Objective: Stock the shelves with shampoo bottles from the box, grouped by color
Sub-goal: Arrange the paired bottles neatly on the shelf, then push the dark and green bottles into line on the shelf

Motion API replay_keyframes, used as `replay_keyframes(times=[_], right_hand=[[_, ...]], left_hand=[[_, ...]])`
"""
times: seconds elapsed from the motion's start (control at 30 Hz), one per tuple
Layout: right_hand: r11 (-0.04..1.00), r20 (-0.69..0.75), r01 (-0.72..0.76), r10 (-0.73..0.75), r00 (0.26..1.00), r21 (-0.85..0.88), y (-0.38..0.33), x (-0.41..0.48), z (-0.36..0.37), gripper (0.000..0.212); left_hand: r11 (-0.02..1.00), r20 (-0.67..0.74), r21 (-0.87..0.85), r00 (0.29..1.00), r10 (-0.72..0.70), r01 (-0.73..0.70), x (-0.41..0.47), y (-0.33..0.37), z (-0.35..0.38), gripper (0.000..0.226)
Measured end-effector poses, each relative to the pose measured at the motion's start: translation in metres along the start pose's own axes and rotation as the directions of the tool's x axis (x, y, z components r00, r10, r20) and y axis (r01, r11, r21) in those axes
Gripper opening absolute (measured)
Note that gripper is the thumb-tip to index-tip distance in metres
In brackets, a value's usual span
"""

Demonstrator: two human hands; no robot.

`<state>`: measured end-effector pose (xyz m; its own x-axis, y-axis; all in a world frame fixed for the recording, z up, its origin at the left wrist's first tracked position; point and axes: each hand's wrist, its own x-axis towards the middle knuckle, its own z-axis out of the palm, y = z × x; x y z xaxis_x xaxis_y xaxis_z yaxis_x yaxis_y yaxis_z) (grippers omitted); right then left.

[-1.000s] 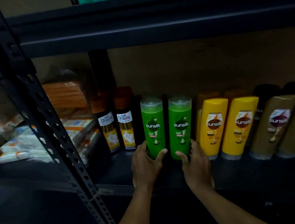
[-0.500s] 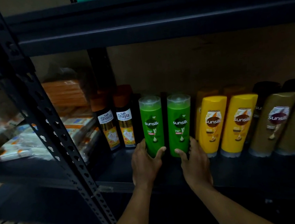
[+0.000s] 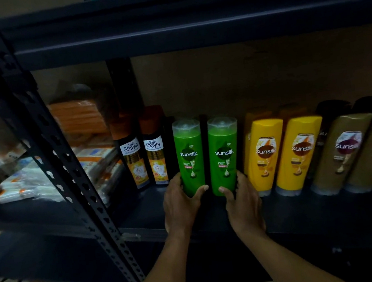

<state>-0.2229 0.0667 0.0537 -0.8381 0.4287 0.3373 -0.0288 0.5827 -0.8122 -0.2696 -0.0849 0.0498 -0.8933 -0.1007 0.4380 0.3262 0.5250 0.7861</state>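
Shampoo bottles in green are gripped low down, one per hand: the left green bottle point(image 3: 189, 156) is clasped by the left hand point(image 3: 181, 208), the right green bottle point(image 3: 225, 157) by the right hand point(image 3: 243, 206), thumbs curled across the fronts. Both are stood upright on the dark shelf point(image 3: 147, 217), with Shayla bottles point(image 3: 134, 160) at nine o'clock and yellow bottles point(image 3: 266, 155) at three.

Setting: small shop or stockroom. Evidence: dark slotted-steel rack point(image 3: 50, 156); branded shampoo in colour rows: green bottles point(image 3: 190, 154), yellow bottles point(image 3: 266, 154), bronze bottles point(image 3: 343, 150); wrapped packets point(image 3: 23, 185) stacked on adjoining shelf.
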Motion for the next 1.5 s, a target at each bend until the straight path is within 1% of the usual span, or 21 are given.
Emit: replay_keyframes(times=[0.23, 0.4, 0.8, 1.17, 1.33, 1.43, 1.5], right_hand=[[1.000, 0.004, 0.010, -0.010, 1.000, 0.001, 0.001, -0.001, -0.001, 0.057], [1.000, 0.007, 0.008, -0.008, 1.000, 0.003, 0.002, -0.001, 0.001, 0.059], [1.000, -0.019, -0.004, 0.005, 1.000, 0.021, 0.007, 0.001, 0.003, 0.061], [1.000, -0.019, -0.015, 0.015, 1.000, -0.007, 0.010, 0.003, 0.008, 0.054], [1.000, -0.010, -0.001, 0.001, 1.000, -0.014, 0.010, 0.002, 0.008, 0.056], [0.999, 0.001, -0.017, 0.017, 1.000, -0.030, 0.010, 0.001, 0.005, 0.064], [0.998, 0.029, -0.053, 0.054, 0.998, -0.042, 0.010, -0.003, 0.000, 0.069]], left_hand=[[1.000, 0.005, 0.004, 1.000, 0.014, -0.014, 0.001, -0.001, 0.000, 0.070], [1.000, -0.003, -0.001, 1.000, 0.005, -0.005, 0.000, 0.000, 0.000, 0.061], [1.000, 0.008, -0.006, 1.000, 0.005, -0.005, -0.002, 0.005, -0.004, 0.057], [1.000, 0.010, 0.019, 1.000, -0.001, 0.001, 0.000, 0.000, -0.002, 0.059], [0.999, 0.012, 0.032, 1.000, -0.010, 0.009, 0.000, 0.001, -0.002, 0.060], [0.999, 0.028, 0.040, 0.999, -0.015, 0.014, -0.002, 0.004, -0.004, 0.062], [0.999, 0.045, 0.032, 0.998, -0.037, 0.035, -0.003, 0.006, -0.007, 0.066]])
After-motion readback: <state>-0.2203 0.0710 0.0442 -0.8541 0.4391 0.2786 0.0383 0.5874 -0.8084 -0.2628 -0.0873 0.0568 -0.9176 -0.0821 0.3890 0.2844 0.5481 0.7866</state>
